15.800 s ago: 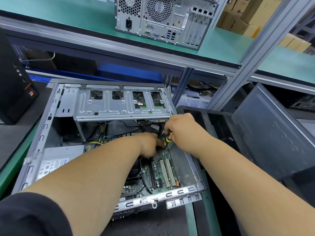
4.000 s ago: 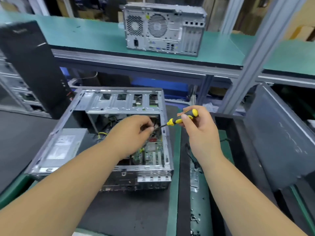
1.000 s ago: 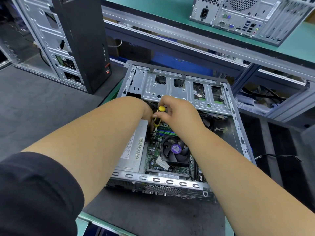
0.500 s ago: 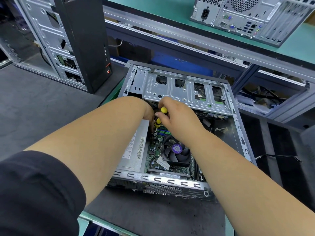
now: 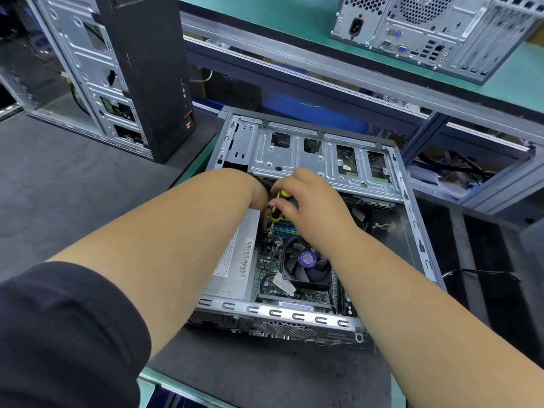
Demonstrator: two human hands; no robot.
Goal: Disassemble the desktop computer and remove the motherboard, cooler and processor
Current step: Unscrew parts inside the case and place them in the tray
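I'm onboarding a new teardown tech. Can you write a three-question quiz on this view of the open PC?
1. True or false: the cooler fan is already out of the open case.
2. Which hand grips the yellow-and-black screwdriver? A) left B) right
3. Fill in: the power supply lies to the ___ of the fan in the picture.

Key: 1 false, it sits on the motherboard. 2 B, the right hand. 3 left.

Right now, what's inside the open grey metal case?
Visible: black cooler fan with purple label, green motherboard, silver power supply. Right hand holds a yellow-black screwdriver; its tip is hidden.
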